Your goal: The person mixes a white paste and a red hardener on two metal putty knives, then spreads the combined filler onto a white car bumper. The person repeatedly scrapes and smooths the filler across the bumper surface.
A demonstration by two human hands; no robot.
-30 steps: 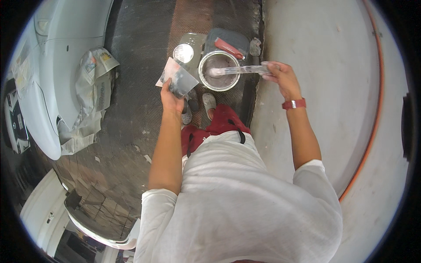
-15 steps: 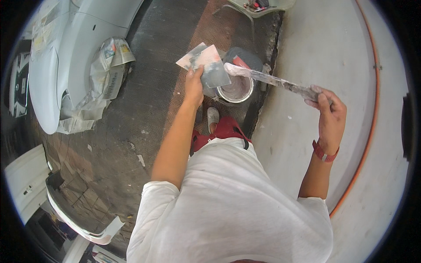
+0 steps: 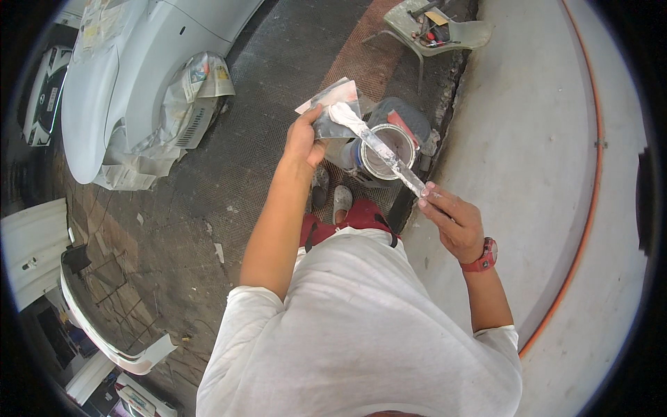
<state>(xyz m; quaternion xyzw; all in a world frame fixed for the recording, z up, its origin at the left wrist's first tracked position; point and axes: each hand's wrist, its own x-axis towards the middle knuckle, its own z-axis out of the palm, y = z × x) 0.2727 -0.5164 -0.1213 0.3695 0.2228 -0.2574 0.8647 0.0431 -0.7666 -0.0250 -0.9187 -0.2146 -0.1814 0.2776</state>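
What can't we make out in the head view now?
Head view:
- Left hand: fingers under the plates, hidden by them.
- Tin: part of its contents, behind the stick.
- Car: cut off by the top edge; newspaper covers part.
- Small things on the chair: too small to identify.

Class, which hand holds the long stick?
The right hand, the one with the red watch: it grips the stick by one end, while the left hand holds flat plates.
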